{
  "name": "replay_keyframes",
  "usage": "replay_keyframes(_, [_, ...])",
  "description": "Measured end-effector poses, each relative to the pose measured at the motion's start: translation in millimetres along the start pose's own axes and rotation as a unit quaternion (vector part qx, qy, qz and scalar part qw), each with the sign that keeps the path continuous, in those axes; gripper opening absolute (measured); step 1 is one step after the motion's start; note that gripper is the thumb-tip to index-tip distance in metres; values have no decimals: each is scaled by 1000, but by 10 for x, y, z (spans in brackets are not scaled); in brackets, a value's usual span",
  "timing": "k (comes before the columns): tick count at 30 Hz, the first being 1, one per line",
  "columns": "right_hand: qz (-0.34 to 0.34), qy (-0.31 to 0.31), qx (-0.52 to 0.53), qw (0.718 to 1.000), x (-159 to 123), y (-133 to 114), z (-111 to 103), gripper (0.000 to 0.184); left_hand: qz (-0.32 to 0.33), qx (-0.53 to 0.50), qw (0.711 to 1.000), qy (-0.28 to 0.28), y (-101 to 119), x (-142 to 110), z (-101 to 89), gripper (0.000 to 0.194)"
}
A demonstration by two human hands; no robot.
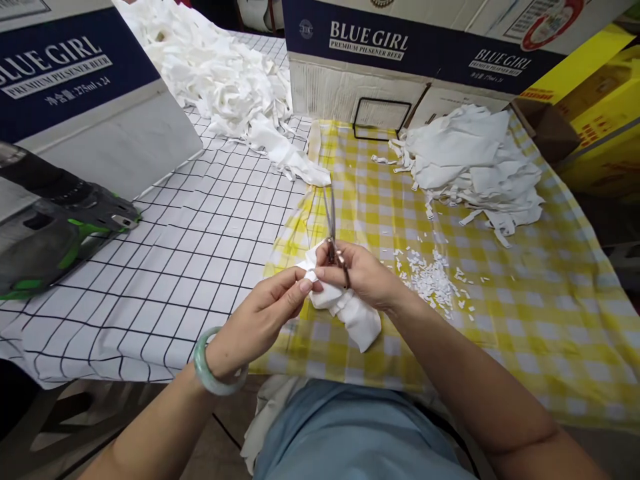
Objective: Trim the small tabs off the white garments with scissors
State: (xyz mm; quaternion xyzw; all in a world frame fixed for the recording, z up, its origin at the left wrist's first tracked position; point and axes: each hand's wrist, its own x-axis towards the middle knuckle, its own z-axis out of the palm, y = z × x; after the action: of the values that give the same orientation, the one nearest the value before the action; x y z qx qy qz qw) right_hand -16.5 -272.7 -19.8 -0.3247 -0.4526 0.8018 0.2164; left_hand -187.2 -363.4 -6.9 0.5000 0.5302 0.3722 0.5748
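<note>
Between my hands is a small white fabric piece [359, 321], its lower part hanging crumpled over the yellow checked cloth. My left hand [267, 303] pinches its upper edge between thumb and fingertips. A pair of scissors [331, 220] is held in my right hand [369, 275], blades pointing away from me. The right thumb also presses on the fabric beside my left fingertips. Fingers hide part of the scissor handles. Right of my hands lies a scatter of tiny white clippings [433, 279].
A large heap of white fabric [220, 73] fills the back left, and a flatter stack of white pieces [467, 157] lies at the right. Cardboard beer boxes [360, 80] stand behind. A black wire stand [383, 120] and a grey-green tool [65, 213] are also there.
</note>
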Motion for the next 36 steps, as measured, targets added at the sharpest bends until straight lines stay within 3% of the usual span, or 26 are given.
replay_keyframes(4, [-4, 0, 4, 1000, 23, 42, -39, 40, 29, 60, 998, -22, 2, -4, -46, 30])
replay_keyframes(6, [-5, -9, 20, 1000, 49, 77, -45, 39, 99, 103, 990, -3, 47, -17, -15, 25])
replay_keyframes(8, [-9, -27, 49, 998, 72, 146, -11, 42, 173, 110, 978, 50, 91, -10, 68, 22])
replay_keyframes(11, [-27, -34, 81, 996, 53, 273, 68, 49, 198, -32, 971, 132, 74, 63, 240, 24])
replay_keyframes(14, [-56, 19, -75, 995, -86, 324, 55, 45, 149, -159, 957, 189, -46, 164, 391, 26])
replay_keyframes(15, [-76, 54, -175, 980, -158, 315, 22, 42, 141, -157, 957, 199, -92, 188, 432, 26])
replay_keyframes(18, [-136, 127, -434, 882, -409, 249, -118, 40, 146, -75, 966, 202, -197, 217, 541, 31])
replay_keyframes(19, [-142, 127, -479, 857, -491, 227, -162, 41, 148, -52, 968, 196, -219, 216, 579, 32])
replay_keyframes(21, [-130, 114, -515, 840, -636, 201, -234, 42, 155, -25, 972, 176, -249, 204, 655, 32])
replay_keyframes(28, [-49, 91, -496, 862, -890, 222, -366, 44, 222, 10, 966, 135, -352, 198, 829, 25])
replay_keyframes(36, [-62, 78, -508, 856, -921, 228, -400, 45, 250, -13, 960, 122, -410, 223, 860, 23])
